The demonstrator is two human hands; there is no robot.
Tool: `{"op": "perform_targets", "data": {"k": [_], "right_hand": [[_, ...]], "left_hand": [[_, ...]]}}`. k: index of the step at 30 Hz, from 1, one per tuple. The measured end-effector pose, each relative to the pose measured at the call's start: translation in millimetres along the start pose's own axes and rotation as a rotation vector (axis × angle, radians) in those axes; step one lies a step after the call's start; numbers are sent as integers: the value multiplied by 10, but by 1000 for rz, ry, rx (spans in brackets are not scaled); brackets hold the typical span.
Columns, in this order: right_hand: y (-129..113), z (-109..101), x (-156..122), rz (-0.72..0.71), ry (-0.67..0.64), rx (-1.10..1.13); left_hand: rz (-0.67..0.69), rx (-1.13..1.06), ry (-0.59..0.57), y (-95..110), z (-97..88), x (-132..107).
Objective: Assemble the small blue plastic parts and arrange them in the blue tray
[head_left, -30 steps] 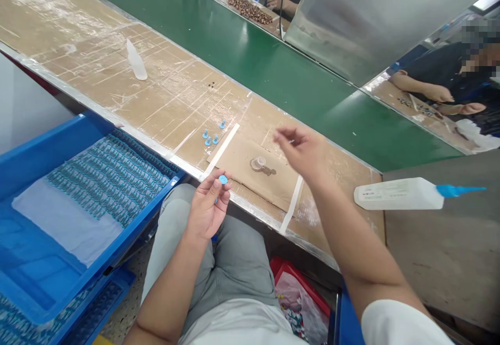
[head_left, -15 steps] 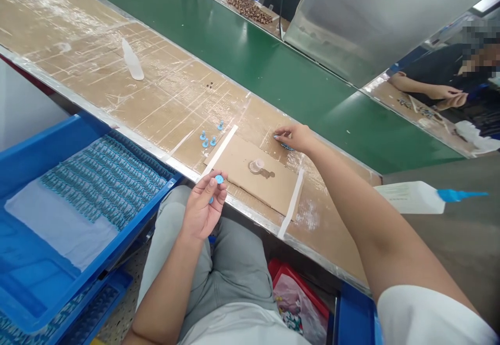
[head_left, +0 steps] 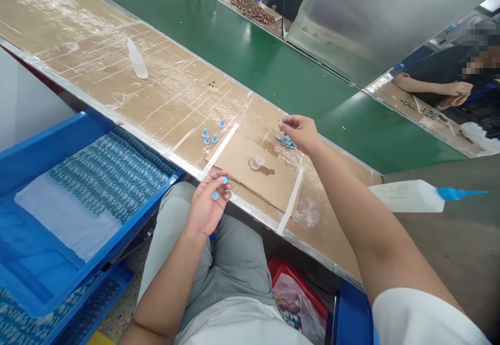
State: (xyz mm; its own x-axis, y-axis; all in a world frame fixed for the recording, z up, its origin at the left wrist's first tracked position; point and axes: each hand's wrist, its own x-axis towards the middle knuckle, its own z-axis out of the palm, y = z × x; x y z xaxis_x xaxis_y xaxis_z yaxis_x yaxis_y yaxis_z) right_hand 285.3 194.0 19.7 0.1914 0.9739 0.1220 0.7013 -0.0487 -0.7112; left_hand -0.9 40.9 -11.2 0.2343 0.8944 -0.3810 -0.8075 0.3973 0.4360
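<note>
My left hand [head_left: 206, 207] is above the table's front edge, its fingers closed on small blue round-based pegs; two blue discs [head_left: 215, 195] show between finger and thumb and against the palm. Out over the far side of the table, my right hand [head_left: 303, 132] pinches a tiny light-blue piece [head_left: 280, 121] at its fingertips. Just below that hand lies a small pile of blue and dark pieces [head_left: 288, 142]. A small clear cup [head_left: 258, 162] stands on a taped cardboard sheet [head_left: 238, 152], beside a wet stain. Several blue pegs [head_left: 207, 139] stand left of the sheet.
A white squeeze bottle [head_left: 137, 60] stands farther left on the table. Another bottle with a blue nozzle [head_left: 408, 196] is at right. Past the green belt [head_left: 234, 43], two people handle small parts. A blue tray [head_left: 128, 230] of blue pieces sits at my left.
My right hand has lifted off the pile with a small piece, uncovering more of the pile. My left hand has turned slightly, so its second blue disc shows fully.
</note>
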Motion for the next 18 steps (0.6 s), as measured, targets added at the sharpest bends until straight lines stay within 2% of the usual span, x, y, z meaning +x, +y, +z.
{"op": "perform_targets", "data": {"k": [2,4,8,11,14,18], "right_hand": [[-116,-35,-256,7,74,294],[-282,-59,-611,-14,70,485],[-649,-18,-1414,-12,95,662],[-840,53,-1875,-45,159,754],[-931,100,-2142,-107,241,742],[-959,115,-2298,-239,295,672]], "left_hand": [[-14,22,-6,-13,23,-33],[-9,57,-15,-37,80,-103],[59,255,-36,-135,264,-366],[168,454,-51,-214,388,-585],[247,590,-65,-244,452,-731],[286,664,-75,-232,468,-805]]}}
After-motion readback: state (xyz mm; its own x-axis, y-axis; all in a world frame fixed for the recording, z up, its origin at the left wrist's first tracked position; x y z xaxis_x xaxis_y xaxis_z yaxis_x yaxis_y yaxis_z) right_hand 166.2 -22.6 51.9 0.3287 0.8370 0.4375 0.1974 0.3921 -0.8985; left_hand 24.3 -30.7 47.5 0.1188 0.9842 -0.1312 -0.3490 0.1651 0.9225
